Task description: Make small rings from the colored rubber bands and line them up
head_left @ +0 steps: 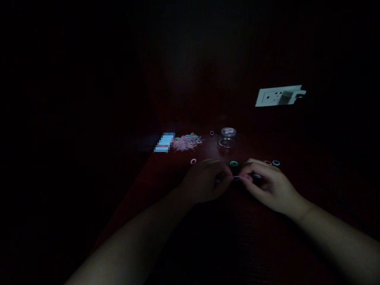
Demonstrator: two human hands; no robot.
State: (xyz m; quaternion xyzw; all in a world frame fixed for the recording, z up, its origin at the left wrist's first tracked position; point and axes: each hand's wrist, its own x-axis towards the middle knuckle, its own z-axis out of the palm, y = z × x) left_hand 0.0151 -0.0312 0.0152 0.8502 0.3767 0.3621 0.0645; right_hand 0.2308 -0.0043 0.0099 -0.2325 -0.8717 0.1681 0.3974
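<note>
My left hand and my right hand meet over the dark red table, fingertips pinched. Stretched between them is a thin, pale elastic band, one end in each hand. Just beyond the fingers lie green bands, one overlapping another. A pink band rests past my left hand. Behind my right hand are an orange band and a blue band. A bluish piece shows by my right fingers; its kind is unclear in the dim light.
A tangled heap of multicoloured elastic bands lies farther back, next to a lit phone-like screen. A clear round jar stands to its right, with a small purple band nearby. On the wall is a white socket with a plug in it.
</note>
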